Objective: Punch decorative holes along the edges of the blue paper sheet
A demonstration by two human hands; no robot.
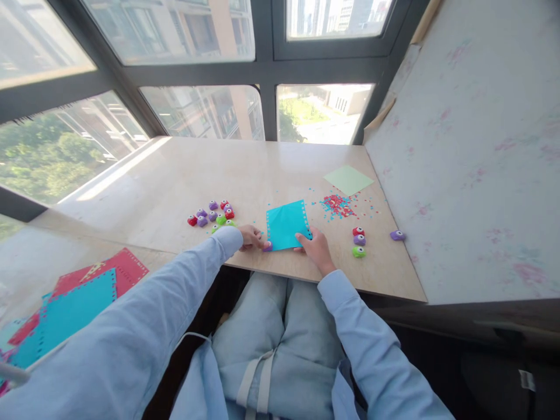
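A turquoise paper square [286,224] with punched edges lies on the wooden table [184,175] in front of me. My left hand [252,237] is closed around a small purple punch [268,246] at the paper's near left corner. My right hand [315,249] rests on the paper's near right corner, fingers pressing it down.
A cluster of several small punches [214,213] sits left of the paper. Three more punches [359,241] and a lone purple one [397,235] lie to the right. Red and blue confetti [338,205] and a green sheet [348,179] are behind. Punched papers [79,303] are stacked at left.
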